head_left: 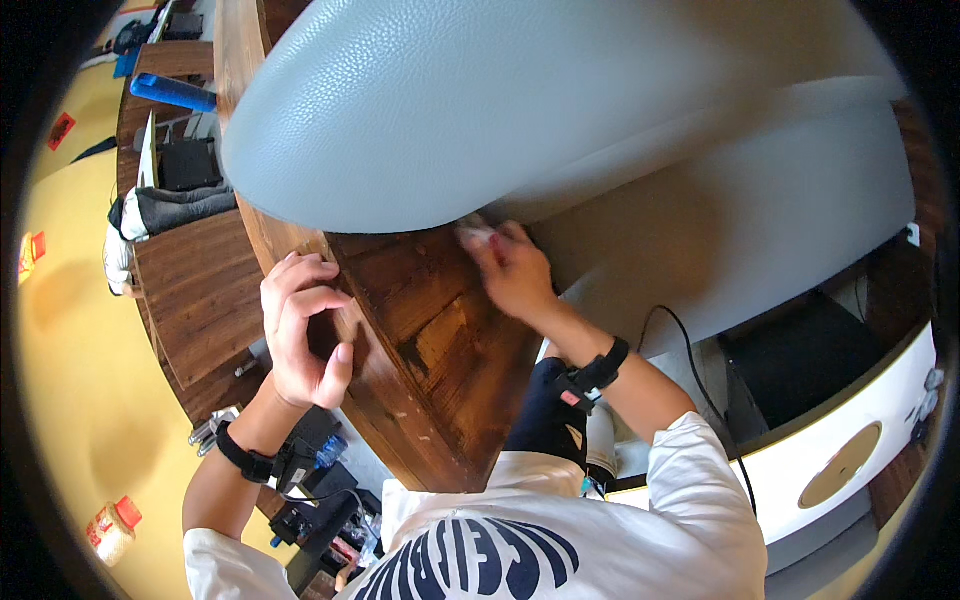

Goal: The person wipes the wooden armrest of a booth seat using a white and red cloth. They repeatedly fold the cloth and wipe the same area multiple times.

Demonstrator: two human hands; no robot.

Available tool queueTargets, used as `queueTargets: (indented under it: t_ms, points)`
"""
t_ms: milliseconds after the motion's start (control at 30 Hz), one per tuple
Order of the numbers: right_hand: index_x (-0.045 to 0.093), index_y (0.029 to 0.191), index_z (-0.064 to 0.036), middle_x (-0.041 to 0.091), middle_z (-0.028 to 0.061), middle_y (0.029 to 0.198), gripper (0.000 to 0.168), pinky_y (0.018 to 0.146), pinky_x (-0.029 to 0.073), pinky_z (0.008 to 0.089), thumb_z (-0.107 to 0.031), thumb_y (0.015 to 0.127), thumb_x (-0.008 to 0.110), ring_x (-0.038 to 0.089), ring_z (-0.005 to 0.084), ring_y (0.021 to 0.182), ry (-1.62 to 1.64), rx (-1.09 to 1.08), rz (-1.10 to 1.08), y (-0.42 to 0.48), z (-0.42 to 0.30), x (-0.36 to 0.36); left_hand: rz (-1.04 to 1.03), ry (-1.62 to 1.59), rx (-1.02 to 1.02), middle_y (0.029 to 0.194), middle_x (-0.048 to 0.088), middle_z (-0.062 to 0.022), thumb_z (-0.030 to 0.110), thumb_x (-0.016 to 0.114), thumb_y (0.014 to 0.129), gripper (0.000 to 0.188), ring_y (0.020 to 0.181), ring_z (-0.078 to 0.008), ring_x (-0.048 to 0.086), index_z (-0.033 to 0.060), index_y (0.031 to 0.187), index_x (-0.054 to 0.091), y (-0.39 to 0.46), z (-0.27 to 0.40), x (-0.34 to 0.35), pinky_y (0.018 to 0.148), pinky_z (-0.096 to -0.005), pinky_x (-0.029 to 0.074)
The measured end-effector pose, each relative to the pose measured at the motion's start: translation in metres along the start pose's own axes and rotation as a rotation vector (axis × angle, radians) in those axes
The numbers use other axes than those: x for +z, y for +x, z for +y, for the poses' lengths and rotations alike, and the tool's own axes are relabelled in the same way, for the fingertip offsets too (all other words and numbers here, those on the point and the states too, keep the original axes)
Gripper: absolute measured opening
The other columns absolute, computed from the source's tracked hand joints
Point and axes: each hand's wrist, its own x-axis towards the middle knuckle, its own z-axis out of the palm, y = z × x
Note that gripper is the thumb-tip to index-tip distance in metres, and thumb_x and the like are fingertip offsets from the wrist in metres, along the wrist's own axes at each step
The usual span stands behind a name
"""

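Observation:
A large grey leather cushion leans over a brown wooden furniture frame, whose inner surface is dark, scuffed and shiny in spots. On the frame's outer rail rests my left hand, fingers bent and thumb held apart, with nothing in its grasp. My right hand reaches inside the frame, just below the cushion's lower edge. Pinched in its fingers is a small white wad, perhaps tissue or cloth, blurred and partly hidden. Each wrist wears a black strap.
A blue handle-like object juts out past the frame's far edge. To the right, a thin black cable hangs near a white curved panel. Brown wooden tables and another person are at the left.

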Motion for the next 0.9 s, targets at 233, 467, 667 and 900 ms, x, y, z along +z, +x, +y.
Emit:
queueTargets:
  t_ms: [233, 467, 667, 900]
  points:
    - [0.063, 0.121, -0.002, 0.055, 0.0141, 0.110, 0.040, 0.083, 0.050, 0.0385, -0.016, 0.084, 0.066, 0.057, 0.0321, 0.097, 0.235, -0.398, -0.018, -0.074, -0.127, -0.047, 0.004, -0.030, -0.007, 0.118, 0.055, -0.0216, 0.036, 0.058, 0.083, 0.038, 0.113, -0.0384, 0.050, 0.0017, 0.100, 0.059, -0.004, 0.004, -0.005, 0.106, -0.0518, 0.033]
    - [0.064, 0.120, -0.004, 0.055, 0.0119, 0.104, 0.050, 0.081, 0.048, 0.0381, -0.014, 0.072, 0.073, 0.056, 0.0303, 0.093, 0.376, -0.494, -0.115, -0.084, -0.109, -0.064, -0.008, -0.009, -0.029, 0.119, 0.055, -0.0229, 0.034, 0.057, 0.082, 0.038, 0.115, -0.0390, 0.049, 0.0010, 0.101, 0.058, -0.009, 0.004, -0.003, 0.106, -0.0516, 0.032]
    - [0.054, 0.102, -0.009, 0.053, 0.0098, 0.094, 0.036, 0.066, 0.050, 0.0388, -0.035, 0.083, 0.071, 0.057, 0.0298, 0.083, 0.256, -0.621, -0.029, -0.054, -0.104, -0.037, -0.001, -0.018, -0.031, 0.117, 0.054, -0.0243, 0.031, 0.057, 0.083, 0.035, 0.114, -0.0398, 0.050, 0.0008, 0.100, 0.057, -0.010, -0.001, 0.004, 0.105, -0.0540, 0.033]
    - [0.056, 0.101, -0.008, 0.059, 0.0181, 0.084, 0.029, 0.056, 0.051, 0.0453, -0.032, 0.089, 0.065, 0.063, 0.0344, 0.072, 0.130, -0.299, 0.000, 0.011, -0.050, 0.011, 0.012, -0.004, -0.083, 0.119, 0.050, -0.0247, 0.032, 0.058, 0.083, 0.037, 0.117, -0.0390, 0.047, -0.0003, 0.100, 0.055, -0.017, 0.001, 0.004, 0.108, -0.0538, 0.030]
